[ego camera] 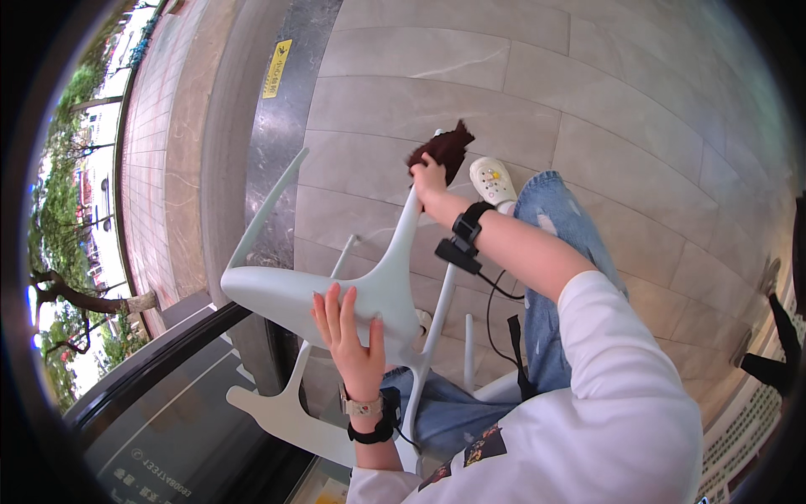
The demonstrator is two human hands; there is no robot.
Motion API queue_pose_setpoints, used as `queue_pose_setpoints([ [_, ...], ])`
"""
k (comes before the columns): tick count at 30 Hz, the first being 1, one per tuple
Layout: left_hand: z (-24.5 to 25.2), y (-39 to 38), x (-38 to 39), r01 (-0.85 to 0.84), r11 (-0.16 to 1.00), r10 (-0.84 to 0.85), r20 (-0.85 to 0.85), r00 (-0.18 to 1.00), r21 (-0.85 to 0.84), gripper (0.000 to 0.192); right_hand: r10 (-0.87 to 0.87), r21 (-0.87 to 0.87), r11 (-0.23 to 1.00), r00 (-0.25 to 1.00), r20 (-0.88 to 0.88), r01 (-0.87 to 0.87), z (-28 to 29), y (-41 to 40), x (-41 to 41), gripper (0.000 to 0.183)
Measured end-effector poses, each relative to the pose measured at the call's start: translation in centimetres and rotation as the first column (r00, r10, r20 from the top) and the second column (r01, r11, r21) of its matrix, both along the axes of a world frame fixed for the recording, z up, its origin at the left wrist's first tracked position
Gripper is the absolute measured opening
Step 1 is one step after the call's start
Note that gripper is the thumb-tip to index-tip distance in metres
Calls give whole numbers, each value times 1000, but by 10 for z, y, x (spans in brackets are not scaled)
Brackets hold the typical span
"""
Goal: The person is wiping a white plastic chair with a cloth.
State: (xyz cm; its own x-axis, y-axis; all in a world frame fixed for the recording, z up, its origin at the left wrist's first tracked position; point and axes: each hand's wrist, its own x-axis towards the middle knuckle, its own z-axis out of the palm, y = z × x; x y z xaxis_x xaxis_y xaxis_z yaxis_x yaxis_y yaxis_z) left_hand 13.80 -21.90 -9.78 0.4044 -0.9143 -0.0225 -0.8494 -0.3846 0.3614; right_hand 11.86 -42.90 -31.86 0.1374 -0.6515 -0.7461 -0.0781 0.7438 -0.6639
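A pale plastic chair (277,291) is tipped in front of me, with several of its legs sticking out at angles. My left hand (352,353) lies flat on its broad panel, fingers spread. Farther out, my right hand (431,179) grips a dark brown cloth (448,151). The cloth is wrapped about the upper part of a chair leg (403,233), hiding the leg there except for a small tip. Both wrists wear black straps, and the right one carries a small black device (458,253) with a cable.
Another pale curved piece (296,419) lies below the panel; I cannot tell whether it belongs to the same chair. A glass panel (182,409) bearing writing stands at lower left. A yellow sticker (277,69) marks the dark stone strip (277,138) beside the tiled floor (617,164).
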Motion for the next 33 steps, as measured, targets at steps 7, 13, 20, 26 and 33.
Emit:
queue_pose_setpoints([
  [7, 12, 2, -1, 33, 997, -31, -19, 999, 73, 57, -39, 45, 998, 999, 37, 37, -6, -12, -1, 45],
  [13, 33, 58, 22, -135, 985, 167, -388, 906, 109, 68, 202, -99, 977, 965, 169, -187, 55, 27, 1, 45],
  [20, 10, 118, 52, -353, 926, 360, -606, 709, 137, 58, 540, -423, 776, 839, 62, -468, 65, 27, -4, 46],
  [26, -53, 165, 66, -757, 630, 361, -929, 86, 174, 47, 492, -445, 798, 866, 90, -407, 46, 12, 4, 41],
  [33, -151, 239, 74, -863, 393, 14, -941, -339, 317, 40, 318, -122, 947, 914, 254, -296, 3, -16, 11, 11],
])
